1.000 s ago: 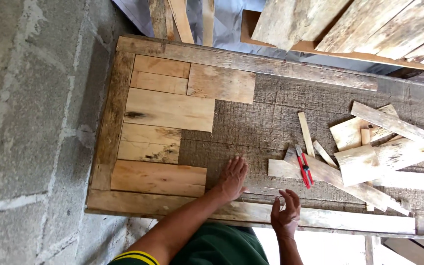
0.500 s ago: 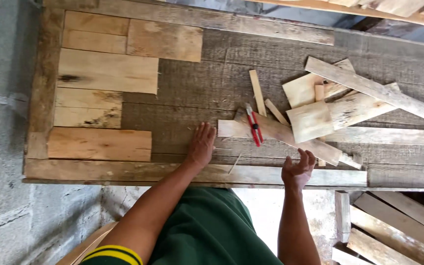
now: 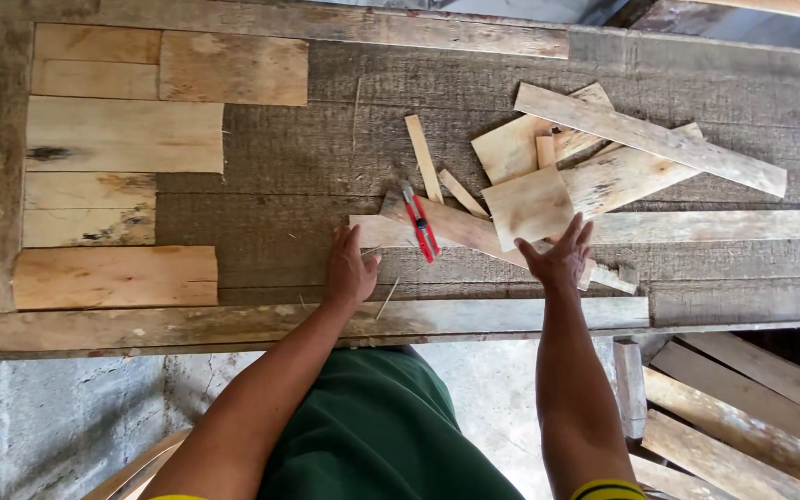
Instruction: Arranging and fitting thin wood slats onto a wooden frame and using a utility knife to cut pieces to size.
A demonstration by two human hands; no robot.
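Observation:
My left hand [image 3: 349, 268] lies flat on the dark wooden panel [image 3: 270, 176], fingers together, just left of a long pale wood piece [image 3: 460, 231]. Red pliers [image 3: 421, 224] rest on that piece. My right hand [image 3: 562, 255] reaches with spread fingers to the lower edge of a squarish pale wood offcut [image 3: 528, 206] and touches it; a firm grip is not visible. The offcut belongs to a loose pile of wood strips [image 3: 641, 148] at the panel's right.
Several pale boards [image 3: 122, 139] are laid side by side on the panel's left part, inside a wooden frame [image 3: 261, 324]. More planks [image 3: 743, 407] lie on the ground at the lower right. Concrete floor [image 3: 57, 417] shows at the lower left.
The view has shifted closer over the panel. My right hand rose from the frame's near edge to the squarish offcut. My left hand stayed flat on the panel.

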